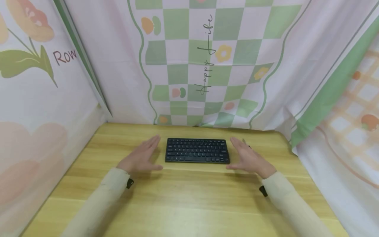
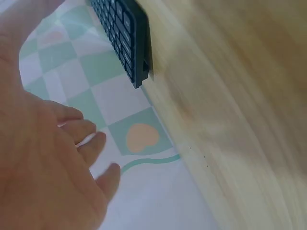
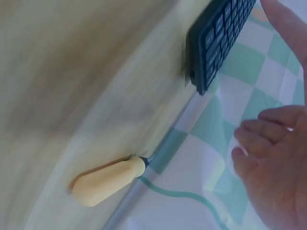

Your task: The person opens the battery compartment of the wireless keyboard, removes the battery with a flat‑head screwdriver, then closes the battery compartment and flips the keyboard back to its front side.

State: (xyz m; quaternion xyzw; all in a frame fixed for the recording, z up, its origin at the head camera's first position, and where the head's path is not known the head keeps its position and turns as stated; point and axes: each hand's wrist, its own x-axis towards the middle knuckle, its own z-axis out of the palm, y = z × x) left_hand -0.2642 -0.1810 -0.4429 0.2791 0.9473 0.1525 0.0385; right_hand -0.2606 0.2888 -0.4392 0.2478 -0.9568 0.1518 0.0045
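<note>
Cloth with green checks hangs behind your keyboard, and the wooden bench runs under it and well out to both sides. Keyboard's lying flat, keys up, between your hands. Your left hand is just off its left end and your right hand just off its right end, though that right thumb's so near the front corner I can't tell if it touches. Fingers on both are loosely extended, thumbs well apart from them, and neither has hold of anything. Smallest bit: some pale-handled tool right of the keyboard, type unclear. Looks to me like you're at the lining-up stage, keyboard bracketed but not gripped. I'd say the next move calls for bringing both hands in evenly on its short ends.
</note>
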